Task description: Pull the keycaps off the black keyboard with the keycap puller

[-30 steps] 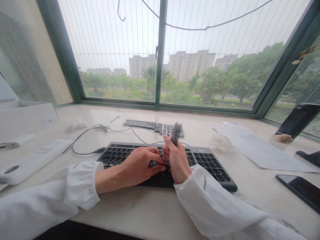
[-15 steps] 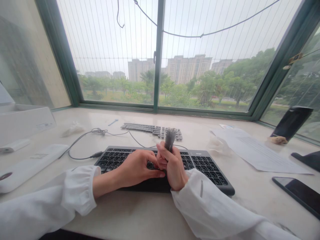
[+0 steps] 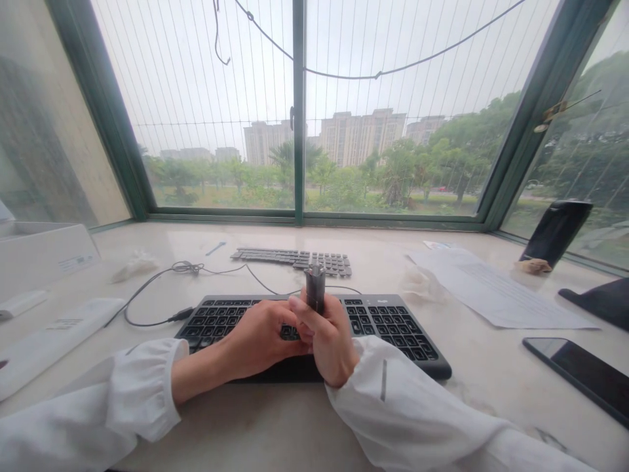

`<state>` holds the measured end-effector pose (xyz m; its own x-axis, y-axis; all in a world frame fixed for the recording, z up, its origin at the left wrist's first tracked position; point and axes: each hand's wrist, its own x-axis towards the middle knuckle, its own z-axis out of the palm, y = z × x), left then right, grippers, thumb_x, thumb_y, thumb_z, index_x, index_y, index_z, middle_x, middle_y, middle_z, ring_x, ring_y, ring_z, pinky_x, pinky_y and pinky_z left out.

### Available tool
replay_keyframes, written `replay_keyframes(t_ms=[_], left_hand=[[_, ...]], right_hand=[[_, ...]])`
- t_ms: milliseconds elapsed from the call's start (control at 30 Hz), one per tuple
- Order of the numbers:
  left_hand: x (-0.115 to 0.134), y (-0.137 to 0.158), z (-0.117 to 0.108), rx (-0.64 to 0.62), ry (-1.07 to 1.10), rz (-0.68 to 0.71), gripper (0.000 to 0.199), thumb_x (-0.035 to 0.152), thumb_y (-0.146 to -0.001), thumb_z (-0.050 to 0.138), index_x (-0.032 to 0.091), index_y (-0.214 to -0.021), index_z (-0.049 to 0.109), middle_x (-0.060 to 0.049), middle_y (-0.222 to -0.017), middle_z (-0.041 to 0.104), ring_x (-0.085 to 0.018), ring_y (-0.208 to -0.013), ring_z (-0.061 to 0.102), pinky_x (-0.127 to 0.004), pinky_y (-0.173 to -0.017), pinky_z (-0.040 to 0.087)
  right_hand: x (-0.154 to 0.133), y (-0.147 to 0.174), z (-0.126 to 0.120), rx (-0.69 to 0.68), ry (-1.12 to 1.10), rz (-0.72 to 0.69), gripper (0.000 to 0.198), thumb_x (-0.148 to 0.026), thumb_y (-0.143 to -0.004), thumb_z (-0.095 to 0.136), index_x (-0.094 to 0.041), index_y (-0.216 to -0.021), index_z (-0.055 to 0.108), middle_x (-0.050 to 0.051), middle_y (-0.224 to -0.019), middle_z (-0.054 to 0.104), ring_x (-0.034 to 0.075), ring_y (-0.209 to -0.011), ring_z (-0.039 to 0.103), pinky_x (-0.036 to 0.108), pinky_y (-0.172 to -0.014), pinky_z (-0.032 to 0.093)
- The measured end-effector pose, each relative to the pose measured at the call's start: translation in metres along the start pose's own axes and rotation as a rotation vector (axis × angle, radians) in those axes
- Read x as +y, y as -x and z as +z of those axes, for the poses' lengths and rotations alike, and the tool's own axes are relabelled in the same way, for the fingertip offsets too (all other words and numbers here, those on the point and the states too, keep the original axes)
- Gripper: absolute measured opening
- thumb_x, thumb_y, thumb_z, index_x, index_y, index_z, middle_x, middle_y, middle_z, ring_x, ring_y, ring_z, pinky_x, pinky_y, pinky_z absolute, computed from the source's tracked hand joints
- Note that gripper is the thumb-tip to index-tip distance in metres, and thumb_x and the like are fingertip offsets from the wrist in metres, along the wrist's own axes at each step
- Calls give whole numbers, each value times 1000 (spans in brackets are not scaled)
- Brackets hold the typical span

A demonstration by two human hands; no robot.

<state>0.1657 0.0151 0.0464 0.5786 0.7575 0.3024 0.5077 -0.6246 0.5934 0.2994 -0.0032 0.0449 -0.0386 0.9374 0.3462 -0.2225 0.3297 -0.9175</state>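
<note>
My right hand (image 3: 335,347) is wrapped round a dark grey, stubby cylindrical tool (image 3: 315,290), which stands upright with its notched end above my fist. Its lower end is hidden behind my fingers. My left hand (image 3: 258,335) meets the right one from the side, thumb and fingers closed together; whatever lies between them is hidden. Both hands are over the middle of a black keyboard (image 3: 401,335) whose keycaps are off, with bare switch sockets showing. Behind it, the loose black keycaps (image 3: 282,257) are laid out in rows on the white tabletop.
A cable (image 3: 147,322) loops left of the keyboard, near a small blue tool (image 3: 215,249). At the left are a white box (image 3: 49,252) and a flat white case (image 3: 59,341). A paper sheet (image 3: 481,288), a phone (image 3: 580,373) and a black upright object (image 3: 555,233) are at the right.
The view has shifted slightly. The tool in my right hand has tipped from leaning right to nearly upright, and my hands stay together over the keyboard.
</note>
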Motion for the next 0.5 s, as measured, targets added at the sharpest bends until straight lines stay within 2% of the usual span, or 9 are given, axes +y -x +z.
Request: replay_keyframes(t_ms=[100, 200, 500], left_hand=[[-1, 0, 0, 11, -10, -31, 16, 35, -75, 68, 19, -74, 71, 1, -79, 69, -14, -72, 60, -22, -69, 44], [-1, 0, 1, 6, -6, -56, 18, 37, -76, 66, 19, -78, 71, 1, -81, 70, -15, -75, 61, -22, -70, 44], [2, -1, 0, 29, -57, -46, 21, 39, -76, 64, 18, -76, 69, 1, -79, 69, -15, -71, 60, -23, -67, 44]], right_hand=[[-1, 1, -1, -51, 53, -64, 34, -36, -80, 58, -17, -54, 47, -4, -51, 40, 9, -51, 35, 23, -49, 27], [-3, 2, -1, -41, 92, -93, 32, -35, -80, 57, -17, -54, 49, -4, -52, 43, 9, -51, 37, 24, -51, 28], [-1, 4, -1, -34, 121, -99, 35, -38, -82, 57, -18, -55, 47, -4, -52, 44, 9, -52, 37, 24, -51, 29]])
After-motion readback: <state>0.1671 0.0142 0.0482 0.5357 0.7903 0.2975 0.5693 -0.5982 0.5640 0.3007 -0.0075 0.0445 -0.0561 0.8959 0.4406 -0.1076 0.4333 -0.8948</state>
